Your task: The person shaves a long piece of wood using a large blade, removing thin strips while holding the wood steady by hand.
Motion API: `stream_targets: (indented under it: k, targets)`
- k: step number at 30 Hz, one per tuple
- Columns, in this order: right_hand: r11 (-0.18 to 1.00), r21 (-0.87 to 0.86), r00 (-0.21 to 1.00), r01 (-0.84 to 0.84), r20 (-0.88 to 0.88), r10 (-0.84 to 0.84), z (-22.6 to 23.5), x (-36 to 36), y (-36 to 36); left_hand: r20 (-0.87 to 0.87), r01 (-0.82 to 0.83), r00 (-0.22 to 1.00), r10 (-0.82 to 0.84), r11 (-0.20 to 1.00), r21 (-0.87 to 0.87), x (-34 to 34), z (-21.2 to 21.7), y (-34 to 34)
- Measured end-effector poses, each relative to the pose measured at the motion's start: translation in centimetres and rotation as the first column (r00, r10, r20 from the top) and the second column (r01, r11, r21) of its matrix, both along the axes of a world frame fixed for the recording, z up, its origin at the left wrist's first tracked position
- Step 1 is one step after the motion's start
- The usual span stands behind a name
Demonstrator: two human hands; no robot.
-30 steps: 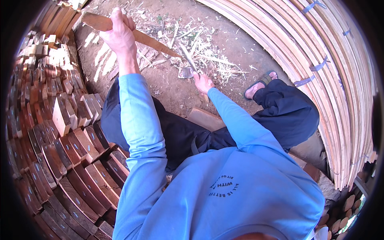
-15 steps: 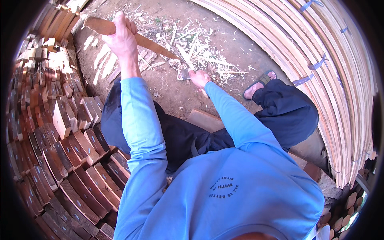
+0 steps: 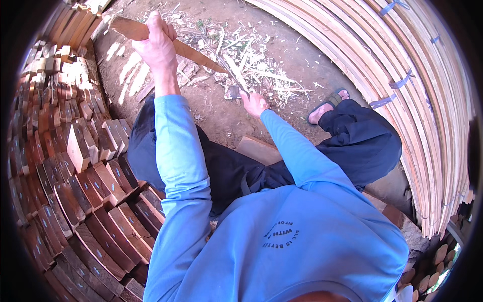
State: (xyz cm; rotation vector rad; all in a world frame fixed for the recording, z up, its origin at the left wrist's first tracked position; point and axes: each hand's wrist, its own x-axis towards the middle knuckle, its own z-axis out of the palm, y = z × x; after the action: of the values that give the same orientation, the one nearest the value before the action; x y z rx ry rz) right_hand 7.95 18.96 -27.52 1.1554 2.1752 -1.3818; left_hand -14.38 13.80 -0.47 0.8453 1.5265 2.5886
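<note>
My left hand (image 3: 158, 46) is wrapped around a tapered wooden board (image 3: 197, 56), held slanting above the ground. One broad end sticks out to the left of my fist, and the narrow end points down to the right. In my right hand (image 3: 255, 104), fingers closed, is a long-bladed knife (image 3: 236, 81). Its thin dark blade runs up and left from my fist, beside the board's narrow end; whether they touch I cannot tell. A small grey square piece (image 3: 234, 92) lies just left of my right hand.
Pale wood shavings (image 3: 266, 75) litter the dirt floor ahead. Stacked short wooden blocks (image 3: 75, 201) fill the left side. Long bundled wooden strips (image 3: 372, 55) curve along the right. A wooden block (image 3: 258, 150) lies between my legs, and my sandalled foot (image 3: 322, 111) rests at right.
My right hand has shifted slightly down and right, and more of the knife blade now shows, angled up-left. My left hand and the board have moved slightly.
</note>
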Motion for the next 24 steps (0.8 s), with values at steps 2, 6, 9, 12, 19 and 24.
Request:
stream_targets:
  k: [2,6,9,12,19,24]
  targets:
    - [0.982,-0.09,0.972,0.168,0.183,-0.15,1.1,0.1,-0.4,-0.002,-0.009,1.0,0.009,0.999,-0.034,-0.2,-0.1,-0.8]
    - [0.978,-0.147,0.983,0.148,0.131,-0.129,0.9,1.1,2.0,-0.003,0.05,0.999,-0.05,0.999,-0.008,-0.4,-0.4,-1.2]
    - [0.96,-0.217,0.984,0.178,0.014,-0.179,0.2,2.3,1.6,-0.004,-0.006,1.0,0.006,1.0,-0.013,-0.6,-0.4,-1.6]
    - [0.981,-0.155,0.978,0.121,0.189,-0.091,0.4,2.1,1.0,0.01,-0.024,1.0,0.025,1.0,-0.012,-0.8,-0.3,-1.7]
    - [0.97,-0.21,0.992,0.12,0.058,-0.11,1.3,2.2,0.4,-0.011,-0.011,1.0,0.01,1.0,-0.014,-0.6,-0.1,-1.6]
    - [0.944,-0.208,0.965,0.257,0.118,-0.236,1.6,0.3,-1.3,0.007,-0.082,0.997,0.083,0.996,-0.038,-0.6,-0.2,-1.8]
